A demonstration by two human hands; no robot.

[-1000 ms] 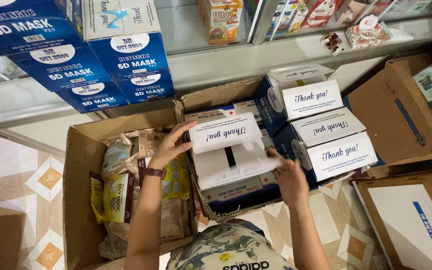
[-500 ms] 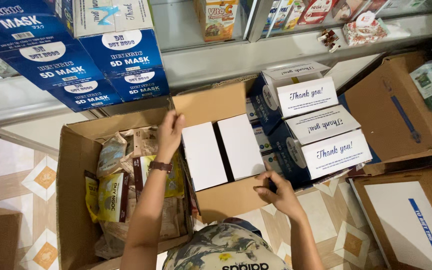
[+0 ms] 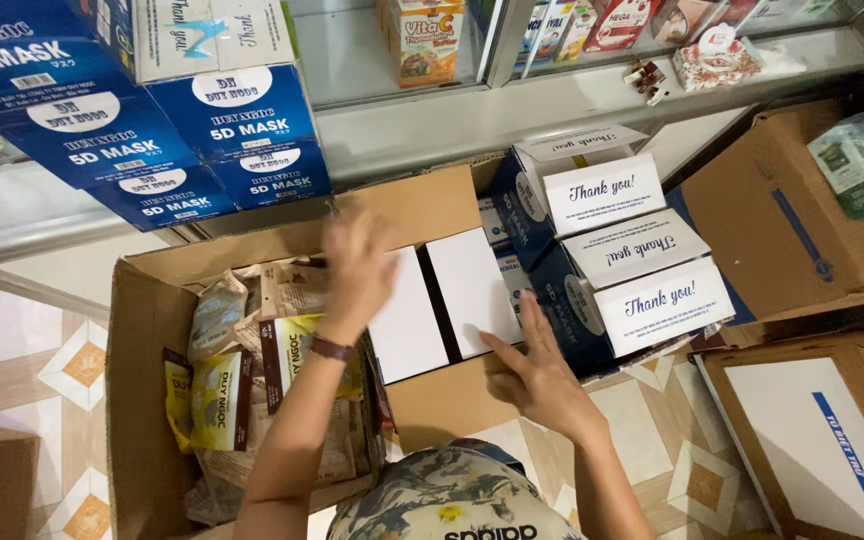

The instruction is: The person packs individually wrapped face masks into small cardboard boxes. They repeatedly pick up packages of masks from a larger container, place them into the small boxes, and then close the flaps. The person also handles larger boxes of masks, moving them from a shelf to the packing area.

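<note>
Head view showed two open cardboard boxes side by side. Leftmost, the carton of packets (image 3: 152, 330) held many crumpled yellow and brown sachets. My left hand (image 3: 357, 270) hovered blurred, fingers spread, over the seam between them. Next, the middle box (image 3: 442, 200) showed two white flaps (image 3: 440, 300) folded flat. My right hand (image 3: 537, 375) pressed open-palmed on the right flap's near edge. Three blue cartons (image 3: 592, 250) stood rightmost.
</note>
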